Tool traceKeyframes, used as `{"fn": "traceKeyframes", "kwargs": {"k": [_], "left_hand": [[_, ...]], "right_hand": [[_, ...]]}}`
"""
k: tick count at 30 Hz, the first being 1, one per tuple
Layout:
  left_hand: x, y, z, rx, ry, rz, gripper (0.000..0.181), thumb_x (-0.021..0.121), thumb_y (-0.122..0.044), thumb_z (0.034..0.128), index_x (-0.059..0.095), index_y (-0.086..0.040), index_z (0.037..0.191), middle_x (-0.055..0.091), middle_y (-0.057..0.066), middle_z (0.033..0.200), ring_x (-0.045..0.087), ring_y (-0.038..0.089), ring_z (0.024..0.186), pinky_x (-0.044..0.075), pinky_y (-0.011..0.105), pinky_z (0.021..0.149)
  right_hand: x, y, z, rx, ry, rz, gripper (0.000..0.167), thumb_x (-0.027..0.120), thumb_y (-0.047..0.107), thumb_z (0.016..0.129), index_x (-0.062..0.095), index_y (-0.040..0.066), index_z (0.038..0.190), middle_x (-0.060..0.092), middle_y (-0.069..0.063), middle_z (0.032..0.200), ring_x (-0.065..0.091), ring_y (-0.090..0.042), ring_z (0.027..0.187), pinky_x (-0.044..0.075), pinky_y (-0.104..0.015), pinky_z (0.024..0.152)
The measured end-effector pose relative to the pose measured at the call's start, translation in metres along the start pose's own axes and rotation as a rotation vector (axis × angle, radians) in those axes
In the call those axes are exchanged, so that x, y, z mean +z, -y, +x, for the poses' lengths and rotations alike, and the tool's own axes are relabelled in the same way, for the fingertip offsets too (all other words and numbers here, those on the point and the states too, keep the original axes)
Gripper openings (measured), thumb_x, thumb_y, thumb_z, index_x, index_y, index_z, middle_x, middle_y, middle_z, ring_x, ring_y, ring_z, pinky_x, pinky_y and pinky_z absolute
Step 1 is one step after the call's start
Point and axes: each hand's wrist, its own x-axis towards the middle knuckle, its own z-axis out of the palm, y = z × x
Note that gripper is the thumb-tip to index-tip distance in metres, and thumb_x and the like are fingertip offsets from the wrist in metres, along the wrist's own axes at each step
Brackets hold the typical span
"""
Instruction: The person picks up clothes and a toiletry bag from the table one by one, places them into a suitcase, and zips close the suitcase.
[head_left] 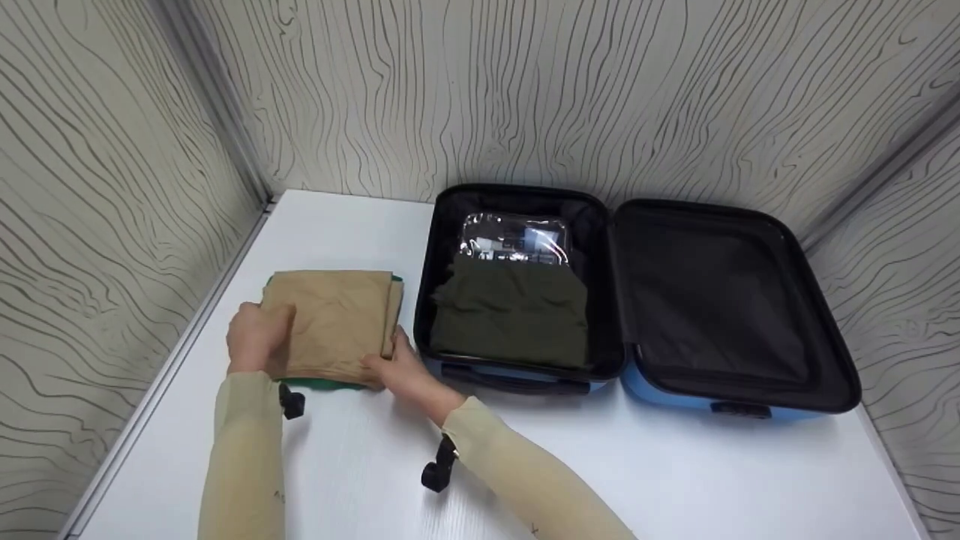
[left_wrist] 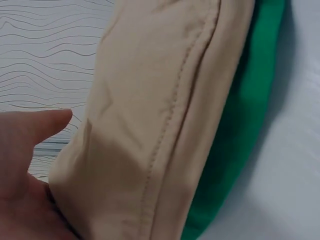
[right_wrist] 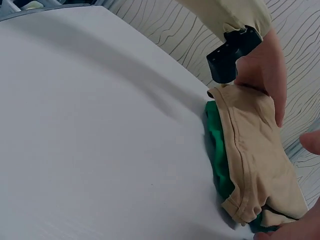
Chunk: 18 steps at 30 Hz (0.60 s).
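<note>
A folded tan garment (head_left: 337,322) lies on top of a folded green garment (head_left: 330,384) on the white table. My left hand (head_left: 257,334) is at the pile's left edge. In the left wrist view its thumb stands raised off the tan cloth, and its other fingers are hidden behind the edge. At the lower right corner is my right hand (head_left: 409,375). The right wrist view shows its thumb (right_wrist: 311,142) apart from the cloth, with a fingertip at the green cloth's underside.
An open blue suitcase (head_left: 517,371) with black lining stands right of the pile. Its base holds a folded dark green garment (head_left: 514,315) and a clear pouch (head_left: 517,238) of small items. The lid (head_left: 720,300) lies open to the right. Patterned walls (head_left: 525,97) surround the table.
</note>
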Motion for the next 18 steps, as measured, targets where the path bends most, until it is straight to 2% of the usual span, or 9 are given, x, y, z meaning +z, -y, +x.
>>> {"fn": "traceKeyframes", "kwargs": {"k": [4, 7, 11, 15, 18], "left_hand": [[0.0, -0.001, 0.001, -0.006, 0.017, 0.039, 0.06, 0.047, -0.038, 0.1001, 0.057, 0.017, 0.12, 0.059, 0.021, 0.096, 0.056, 0.033, 0.083, 0.047, 0.04, 0.065], [-0.001, -0.003, 0.0, 0.014, 0.022, 0.056, 0.054, 0.045, -0.039, 0.102, 0.06, 0.012, 0.111, 0.057, 0.014, 0.084, 0.056, 0.029, 0.075, 0.043, 0.036, 0.059], [-0.003, -0.009, -0.002, 0.051, 0.018, 0.04, 0.052, 0.043, -0.038, 0.1045, 0.06, 0.01, 0.115, 0.059, 0.015, 0.087, 0.056, 0.03, 0.079, 0.044, 0.037, 0.064], [0.0, -0.014, -0.002, 0.056, 0.003, 0.01, 0.051, 0.041, -0.038, 0.1056, 0.061, 0.008, 0.119, 0.062, 0.017, 0.093, 0.058, 0.031, 0.082, 0.046, 0.037, 0.066], [0.002, -0.016, -0.001, 0.068, -0.002, -0.004, 0.051, 0.042, -0.039, 0.1058, 0.062, 0.007, 0.119, 0.064, 0.018, 0.094, 0.06, 0.03, 0.081, 0.047, 0.035, 0.065]], "right_hand": [[0.001, -0.001, 0.002, -0.017, -0.005, 0.034, 0.086, 0.064, 0.02, 0.096, 0.011, -0.007, 0.159, 0.036, -0.024, 0.154, 0.032, -0.03, 0.144, 0.027, -0.041, 0.116], [0.0, -0.001, 0.003, 0.0, -0.002, 0.059, 0.087, 0.065, 0.02, 0.096, 0.011, -0.007, 0.159, 0.043, -0.021, 0.148, 0.041, -0.03, 0.137, 0.034, -0.041, 0.112], [-0.003, -0.004, 0.002, 0.039, 0.021, 0.081, 0.088, 0.064, 0.021, 0.097, 0.008, -0.008, 0.159, 0.043, -0.024, 0.149, 0.044, -0.03, 0.136, 0.035, -0.042, 0.112], [-0.005, -0.008, 0.002, 0.042, 0.052, 0.1, 0.087, 0.065, 0.022, 0.097, 0.011, -0.006, 0.159, 0.042, -0.024, 0.151, 0.043, -0.029, 0.137, 0.031, -0.043, 0.115], [-0.006, -0.008, 0.002, 0.033, 0.061, 0.115, 0.087, 0.066, 0.02, 0.096, 0.012, -0.006, 0.159, 0.046, -0.022, 0.147, 0.047, -0.027, 0.134, 0.032, -0.043, 0.114]]}}
